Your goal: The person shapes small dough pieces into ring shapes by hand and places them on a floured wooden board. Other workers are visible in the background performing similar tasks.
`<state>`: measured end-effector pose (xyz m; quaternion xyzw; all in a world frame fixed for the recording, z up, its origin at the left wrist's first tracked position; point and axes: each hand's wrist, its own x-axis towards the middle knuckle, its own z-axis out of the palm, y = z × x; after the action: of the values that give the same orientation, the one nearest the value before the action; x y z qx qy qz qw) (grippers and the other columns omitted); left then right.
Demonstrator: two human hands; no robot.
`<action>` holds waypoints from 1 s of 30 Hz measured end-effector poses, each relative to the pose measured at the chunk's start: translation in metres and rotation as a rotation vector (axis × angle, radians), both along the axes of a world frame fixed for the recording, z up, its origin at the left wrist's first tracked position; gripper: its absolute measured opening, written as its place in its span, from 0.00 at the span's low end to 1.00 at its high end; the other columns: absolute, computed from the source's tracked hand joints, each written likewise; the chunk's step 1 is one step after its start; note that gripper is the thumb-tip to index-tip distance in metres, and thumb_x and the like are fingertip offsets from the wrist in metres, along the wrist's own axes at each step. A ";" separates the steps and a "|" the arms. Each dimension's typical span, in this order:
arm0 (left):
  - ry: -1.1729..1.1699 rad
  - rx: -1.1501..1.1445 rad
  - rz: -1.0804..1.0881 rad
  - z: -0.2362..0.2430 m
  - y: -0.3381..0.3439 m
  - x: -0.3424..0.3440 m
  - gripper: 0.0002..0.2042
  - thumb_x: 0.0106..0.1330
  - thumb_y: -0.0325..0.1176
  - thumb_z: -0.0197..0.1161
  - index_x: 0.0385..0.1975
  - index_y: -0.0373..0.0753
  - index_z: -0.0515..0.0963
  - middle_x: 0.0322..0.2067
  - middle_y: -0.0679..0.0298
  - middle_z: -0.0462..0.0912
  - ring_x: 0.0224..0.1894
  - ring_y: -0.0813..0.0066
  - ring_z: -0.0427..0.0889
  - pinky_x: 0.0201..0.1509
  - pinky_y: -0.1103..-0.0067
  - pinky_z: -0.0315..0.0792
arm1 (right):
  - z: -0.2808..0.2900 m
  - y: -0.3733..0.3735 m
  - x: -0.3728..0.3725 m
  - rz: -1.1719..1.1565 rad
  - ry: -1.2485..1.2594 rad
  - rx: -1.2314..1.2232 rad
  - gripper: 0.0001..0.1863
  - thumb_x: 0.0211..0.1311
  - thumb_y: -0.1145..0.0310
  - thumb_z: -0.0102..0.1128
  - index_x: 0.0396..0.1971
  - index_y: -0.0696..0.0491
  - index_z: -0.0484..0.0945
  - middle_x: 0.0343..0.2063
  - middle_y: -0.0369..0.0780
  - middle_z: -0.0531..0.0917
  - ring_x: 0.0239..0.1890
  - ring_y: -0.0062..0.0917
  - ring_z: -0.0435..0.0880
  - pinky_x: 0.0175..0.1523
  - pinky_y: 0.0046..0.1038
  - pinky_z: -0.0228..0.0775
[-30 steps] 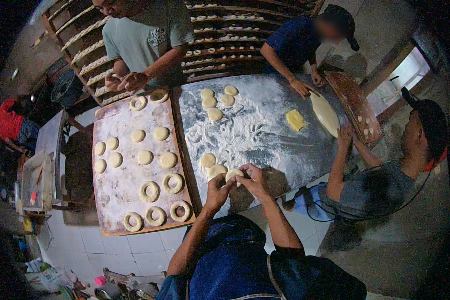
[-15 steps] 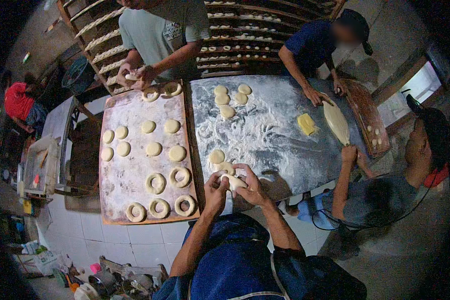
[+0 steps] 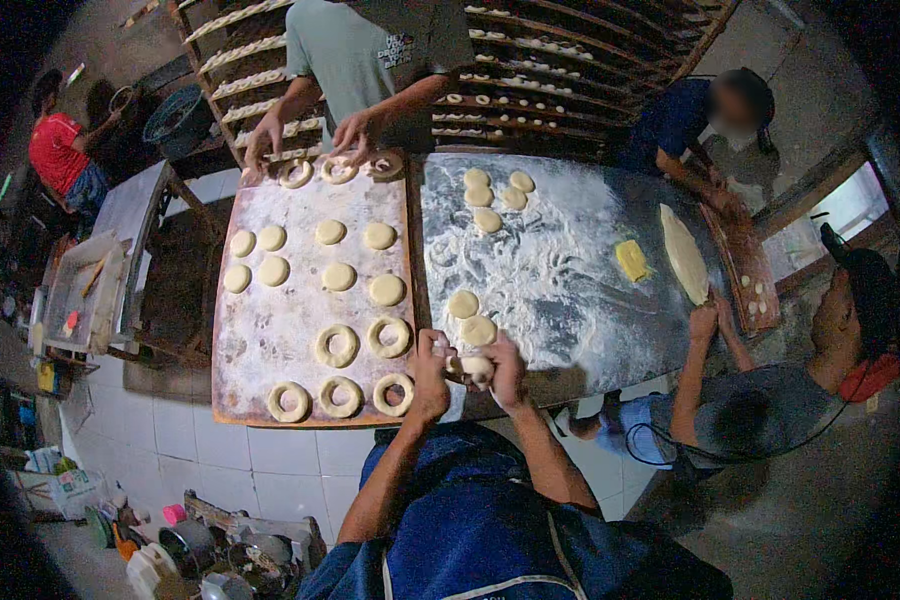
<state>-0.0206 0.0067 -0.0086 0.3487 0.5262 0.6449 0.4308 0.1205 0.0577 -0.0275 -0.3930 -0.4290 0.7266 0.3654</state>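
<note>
Both my hands are closed on a piece of pale dough (image 3: 475,369), held up over the front edge of the floured table (image 3: 560,300). My left hand (image 3: 431,378) grips its left side, and my right hand (image 3: 507,374) wraps its right end. Fingers cover part of the dough, so its full shape is hidden. Just beyond my hands lie a flat dough round (image 3: 478,331) and another round (image 3: 463,304). To my left, a floured wooden board (image 3: 270,345) bears several dough rounds and rings, the nearest being a dough ring (image 3: 393,376).
Across the board, a person in a grey-green shirt (image 3: 370,50) handles dough rings. At right lie a yellow block (image 3: 631,260) and a long dough sheet (image 3: 682,255), with two people beside it. Racks of shaped dough (image 3: 530,75) stand behind. Pots (image 3: 185,545) sit low at left.
My hands have closed further around the dough. The person opposite has lowered their hands to the board, where a third ring now lies. The far-right person's hands left the long dough sheet.
</note>
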 end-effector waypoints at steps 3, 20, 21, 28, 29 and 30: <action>0.719 -0.007 0.156 0.011 -0.004 0.010 0.14 0.64 0.44 0.50 0.33 0.37 0.68 0.26 0.62 0.71 0.36 0.68 0.72 0.42 0.69 0.64 | 0.005 -0.008 -0.023 0.019 -0.589 0.388 0.29 0.65 0.49 0.34 0.35 0.64 0.73 0.25 0.49 0.78 0.26 0.37 0.78 0.35 0.41 0.67; -0.434 -0.016 0.130 -0.031 -0.028 -0.042 0.21 0.71 0.49 0.38 0.25 0.40 0.68 0.22 0.67 0.70 0.23 0.75 0.67 0.28 0.77 0.63 | 0.032 -0.052 -0.080 -0.027 -0.630 0.420 0.33 0.63 0.45 0.38 0.17 0.62 0.72 0.11 0.38 0.68 0.19 0.25 0.67 0.26 0.33 0.58; -0.386 -0.010 0.141 -0.021 -0.032 -0.047 0.22 0.71 0.49 0.37 0.23 0.39 0.68 0.20 0.67 0.69 0.23 0.76 0.65 0.28 0.78 0.62 | 0.034 -0.056 -0.088 -0.031 -0.615 0.480 0.33 0.63 0.45 0.37 0.16 0.62 0.71 0.11 0.38 0.66 0.19 0.25 0.67 0.26 0.34 0.57; 0.273 0.009 0.135 0.003 -0.059 -0.088 0.25 0.70 0.53 0.35 0.21 0.39 0.65 0.17 0.69 0.63 0.20 0.79 0.59 0.26 0.79 0.58 | 0.031 -0.066 -0.107 0.155 -0.435 0.440 0.20 0.63 0.56 0.50 0.19 0.58 0.74 0.15 0.37 0.74 0.23 0.24 0.72 0.29 0.32 0.60; 0.078 -0.024 0.135 -0.010 -0.058 -0.092 0.24 0.70 0.53 0.35 0.21 0.39 0.65 0.17 0.69 0.63 0.20 0.79 0.60 0.26 0.79 0.58 | 0.033 -0.073 -0.118 0.113 -0.414 0.471 0.20 0.62 0.57 0.51 0.19 0.58 0.74 0.15 0.37 0.75 0.23 0.24 0.73 0.29 0.31 0.61; -0.118 -0.055 0.134 -0.024 -0.061 -0.096 0.24 0.71 0.52 0.35 0.21 0.39 0.65 0.17 0.69 0.63 0.20 0.79 0.60 0.26 0.79 0.58 | 0.036 -0.079 -0.128 0.070 -0.394 0.501 0.20 0.62 0.58 0.51 0.19 0.59 0.75 0.16 0.37 0.76 0.23 0.24 0.73 0.30 0.30 0.62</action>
<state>-0.1166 -0.0541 -0.0326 0.2623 0.5395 0.6771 0.4262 -0.0073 -0.0214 0.0085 -0.4089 -0.6703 0.5203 0.3357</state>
